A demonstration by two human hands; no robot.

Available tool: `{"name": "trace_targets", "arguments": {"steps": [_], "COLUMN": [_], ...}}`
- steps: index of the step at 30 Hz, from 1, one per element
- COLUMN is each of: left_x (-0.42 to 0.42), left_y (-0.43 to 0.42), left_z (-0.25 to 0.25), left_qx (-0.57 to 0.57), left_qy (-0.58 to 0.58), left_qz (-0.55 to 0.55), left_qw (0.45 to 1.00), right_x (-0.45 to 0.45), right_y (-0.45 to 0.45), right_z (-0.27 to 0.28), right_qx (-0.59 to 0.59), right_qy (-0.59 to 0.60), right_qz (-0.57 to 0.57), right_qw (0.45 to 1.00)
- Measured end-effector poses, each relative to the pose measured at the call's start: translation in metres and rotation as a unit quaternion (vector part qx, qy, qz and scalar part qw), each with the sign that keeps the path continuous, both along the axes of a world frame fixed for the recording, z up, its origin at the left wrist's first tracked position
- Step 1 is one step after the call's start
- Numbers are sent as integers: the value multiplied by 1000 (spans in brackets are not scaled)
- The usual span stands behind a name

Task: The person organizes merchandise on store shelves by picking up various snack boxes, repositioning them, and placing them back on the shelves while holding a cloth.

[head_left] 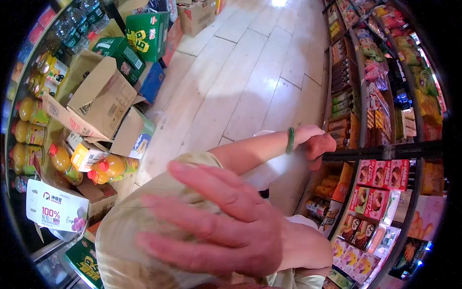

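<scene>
My right hand (216, 226) is close to the camera, slightly blurred, with its fingers stretched out and spread toward the left. Nothing shows in it. Behind it is the beige cloth (130, 236) of my clothing. My left arm reaches across to the right, a green bangle (290, 140) round its wrist. At its end my left hand (315, 139) is curled closed beside the lower shelf of packaged snacks (340, 130). Whether anything is inside those fingers is hidden.
On the right, shelves hold red snack boxes (374, 202) and bagged goods. To the left stand an opened cardboard box (108, 98), orange juice bottles (115, 166), a white grape-juice carton (57, 206) and green boxes (147, 36). A pale tiled floor (245, 72) runs between them.
</scene>
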State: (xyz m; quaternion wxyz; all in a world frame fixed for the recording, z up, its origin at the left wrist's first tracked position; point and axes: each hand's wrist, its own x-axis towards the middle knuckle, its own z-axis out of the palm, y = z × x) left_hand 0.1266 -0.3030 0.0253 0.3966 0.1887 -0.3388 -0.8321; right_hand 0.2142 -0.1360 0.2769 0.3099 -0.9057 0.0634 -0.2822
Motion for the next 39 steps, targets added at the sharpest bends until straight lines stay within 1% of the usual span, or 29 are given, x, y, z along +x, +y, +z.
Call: {"name": "trace_targets", "arguments": {"steps": [2, 4, 5, 6, 8, 9, 11, 12, 14, 16, 18, 19, 20, 21, 22, 24, 25, 26, 28, 30, 32, 34, 35, 36, 37, 38, 39], "left_x": [1, 2, -2, -4, -3, -3, -2, -2, 1, -1, 0, 0, -8, -23, -23, -27, -29, -23, -18, -13, -12, -14, -12, -12, -15, -15, -11], "left_y": [0, 1, 0, -1, -5, -6, -1, -1, -2, -2, -3, -2, -6, -15, -14, -16, -15, -12, -7, -4, -3, -5, -4, -4, -5, -4, -3], "left_z": [-2, 2, -4, -5, -5, -2, 2, 3, 6, 6, 6, 6, -6, -27, -25, -25, -29, -22, -12, -7, -8, -9, -9, -9, -11, -8, -4], "left_qx": [-1, 3, 17, 32, -15, -16, 0, 3, -2, 15, -24, -23, -23, -55, -62, -91, -85, -80, -106, -106, -111, -111, -82, -51, -71, -71, -74], "left_qy": [-11, -34, -24, -14, -15, -15, -37, -41, -45, -68, -58, -67, -69, -36, -47, -46, -72, -99, -159, -172, -166, -148, -107, -66, -93, -92, -119], "left_qz": [-3, 3, -14, -30, -12, -9, 45, 52, 1, 30, 10, 20, 25, 15, 22, 35, 30, 27, 50, 77, 75, 89, 53, 18, 45, 40, 43], "left_qw": [1000, 999, 999, 999, 1000, 1000, 998, 998, 999, 997, 998, 997, 997, 998, 997, 994, 993, 991, 980, 976, 977, 979, 989, 996, 992, 992, 989], "right_x": [9, 21, 16, 18, 22, 23, 23, 23, 12, 4, -5, -12, -16, -22, -29, -44, -51, -58, -61, -72, -108, -126, -139, -153, -168, -180, -188], "right_y": [-2, 4, 12, 8, 0, 0, 3, 4, 5, 11, 13, 15, 16, 17, 16, 12, 8, 5, 6, 10, 9, 3, 2, 4, 8, 14, 21], "right_z": [1, -25, -23, -26, -32, -34, -43, -47, -51, -54, -58, -60, -62, -64, -66, -58, -51, -44, -37, -31, -47, -69, -82, -93, -103, -111, -117], "right_qx": [73, -62, 62, 34, -22, -31, -35, -28, 19, 66, 112, 137, 167, 201, 238, 305, 318, 329, 309, 287, 307, 367, 408, 408, 448, 486, 498], "right_qy": [-55, -151, -178, -193, -223, -253, -288, -289, -268, -244, -227, -223, -211, -201, -193, -142, -103, -64, -113, -160, -122, -138, -185, -186, -215, -245, -258], "right_qz": [53, 31, 52, 48, 38, 30, 26, 32, 52, 71, 90, 97, 105, 113, 123, 163, 183, 202, 118, 21, -184, -376, -384, -386, -407, -428, -449], "right_qw": [994, 986, 981, 979, 974, 966, 956, 956, 962, 965, 963, 960, 957, 952, 944, 927, 924, 920, 937, 944, 926, 840, 807, 807, 766, 722, 696]}}
